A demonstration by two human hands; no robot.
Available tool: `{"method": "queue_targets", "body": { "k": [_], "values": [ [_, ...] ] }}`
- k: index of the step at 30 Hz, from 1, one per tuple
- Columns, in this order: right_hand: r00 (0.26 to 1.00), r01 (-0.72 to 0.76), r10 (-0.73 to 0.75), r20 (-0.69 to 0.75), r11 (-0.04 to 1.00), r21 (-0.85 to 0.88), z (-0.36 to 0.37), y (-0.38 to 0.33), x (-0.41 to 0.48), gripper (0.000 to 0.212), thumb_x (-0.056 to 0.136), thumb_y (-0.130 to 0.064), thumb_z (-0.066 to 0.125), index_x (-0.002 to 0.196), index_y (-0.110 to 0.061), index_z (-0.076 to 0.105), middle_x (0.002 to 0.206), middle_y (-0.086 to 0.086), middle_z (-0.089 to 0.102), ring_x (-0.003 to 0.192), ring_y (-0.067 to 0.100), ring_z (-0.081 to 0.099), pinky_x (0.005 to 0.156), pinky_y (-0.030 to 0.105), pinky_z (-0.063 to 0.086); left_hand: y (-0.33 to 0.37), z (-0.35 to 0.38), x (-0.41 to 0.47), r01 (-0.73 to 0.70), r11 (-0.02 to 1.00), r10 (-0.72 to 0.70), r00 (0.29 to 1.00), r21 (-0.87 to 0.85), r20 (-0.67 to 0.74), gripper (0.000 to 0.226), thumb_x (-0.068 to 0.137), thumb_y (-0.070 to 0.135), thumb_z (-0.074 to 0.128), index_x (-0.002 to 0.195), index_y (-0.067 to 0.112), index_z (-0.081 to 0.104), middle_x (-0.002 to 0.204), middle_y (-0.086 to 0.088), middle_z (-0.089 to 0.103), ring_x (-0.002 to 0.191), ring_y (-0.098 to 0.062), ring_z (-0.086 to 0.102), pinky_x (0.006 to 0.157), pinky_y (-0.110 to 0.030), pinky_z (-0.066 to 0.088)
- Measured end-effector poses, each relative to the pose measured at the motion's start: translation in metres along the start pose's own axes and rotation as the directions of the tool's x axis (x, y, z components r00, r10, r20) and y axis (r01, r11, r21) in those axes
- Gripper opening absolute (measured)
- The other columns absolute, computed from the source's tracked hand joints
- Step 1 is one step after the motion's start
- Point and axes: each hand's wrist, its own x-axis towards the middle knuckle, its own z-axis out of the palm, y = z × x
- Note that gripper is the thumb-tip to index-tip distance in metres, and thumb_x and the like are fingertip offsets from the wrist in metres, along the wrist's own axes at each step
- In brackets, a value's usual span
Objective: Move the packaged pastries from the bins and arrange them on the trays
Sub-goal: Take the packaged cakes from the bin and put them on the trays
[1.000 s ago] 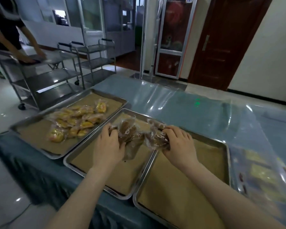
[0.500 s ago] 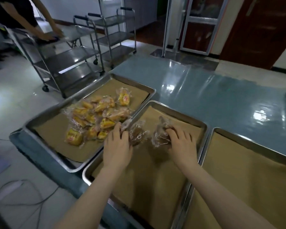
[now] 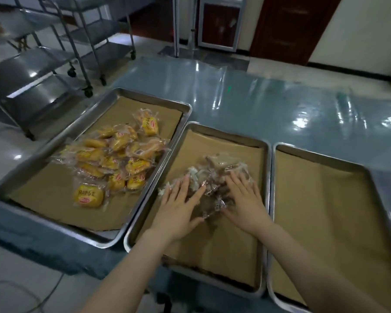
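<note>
On the middle tray, brown packaged pastries now lie heaped, no longer gripped, with left hand and right hand flat, fingers spread on them, so spreading likely comes next.

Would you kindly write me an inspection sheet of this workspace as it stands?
Surface: blue table under glossy clear film.
Job's things: yellow pastries piled on left tray; brown pastries on middle tray; right tray holds only liner paper.
Clutter: nothing seen.
Grippers: left hand and right hand, fingers straight, rest on the brown pastries.
Cables: thin cable on the floor, lower left.
Surroundings: steel carts, brown door.
</note>
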Motion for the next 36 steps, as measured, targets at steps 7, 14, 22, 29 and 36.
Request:
{"method": "queue_targets", "body": {
  "k": [7, 14, 22, 29, 36],
  "values": [
    [0.992, -0.095, 0.097, -0.078, 0.995, 0.027, -0.026, -0.024, -0.063, 0.07, 0.094, -0.041, 0.049, 0.152, -0.024, 0.013, 0.16, -0.004, 0.0, 0.146, 0.012, -0.008, 0.119, 0.042, 0.005, 0.014, -0.022, -0.019, -0.197, 0.98, 0.199, 0.973, 0.031, -0.121, 0.074, 0.095, 0.043, 0.041, 0.147, 0.033, -0.01, 0.152, 0.003, -0.024, 0.133, -0.016, -0.036, 0.106, -0.037, -0.026],
    [0.954, -0.088, 0.137, -0.266, 0.978, 0.19, -0.072, -0.012, -0.115, 0.048, 0.09, -0.024, 0.06, 0.137, -0.023, 0.049, 0.142, -0.003, 0.047, 0.132, 0.018, 0.039, 0.109, 0.034, 0.032, 0.076, -0.062, -0.019, -0.412, 0.911, 0.398, 0.885, -0.011, -0.24, 0.057, 0.095, 0.034, 0.044, 0.147, 0.032, 0.02, 0.155, 0.011, 0.018, 0.143, -0.01, 0.007, 0.113, -0.033, -0.008],
    [0.868, -0.047, 0.136, -0.478, 0.98, 0.193, -0.162, 0.07, -0.162, 0.035, 0.086, -0.02, 0.066, 0.121, -0.016, 0.062, 0.126, -0.001, 0.061, 0.117, 0.018, 0.052, 0.099, 0.023, 0.035, 0.2, -0.103, 0.019, -0.537, 0.84, 0.518, 0.753, 0.075, -0.407, 0.045, 0.081, 0.017, 0.066, 0.125, 0.014, 0.058, 0.127, -0.003, 0.059, 0.12, -0.023, 0.052, 0.106, -0.041, 0.031],
    [0.763, -0.041, 0.129, -0.634, 0.988, 0.152, -0.239, 0.196, -0.233, 0.029, 0.077, -0.004, 0.074, 0.105, -0.012, 0.071, 0.112, 0.001, 0.068, 0.104, 0.019, 0.06, 0.094, 0.003, 0.026, 0.351, -0.11, 0.056, -0.527, 0.85, 0.444, 0.721, -0.005, -0.532, 0.039, 0.08, 0.015, 0.067, 0.12, 0.014, 0.062, 0.124, -0.005, 0.061, 0.114, -0.026, 0.057, 0.101, -0.043, 0.041],
    [0.725, -0.196, 0.31, -0.615, 0.949, 0.248, -0.275, 0.31, -0.281, 0.027, 0.084, -0.01, 0.069, 0.108, -0.022, 0.068, 0.11, -0.011, 0.064, 0.1, 0.011, 0.057, 0.084, 0.011, 0.031, 0.449, -0.109, 0.088, -0.55, 0.823, 0.397, 0.738, -0.144, -0.545, 0.039, 0.086, 0.016, 0.063, 0.125, 0.017, 0.059, 0.137, -0.003, 0.051, 0.121, -0.023, 0.051, 0.102, -0.037, 0.037]
  ]
}}
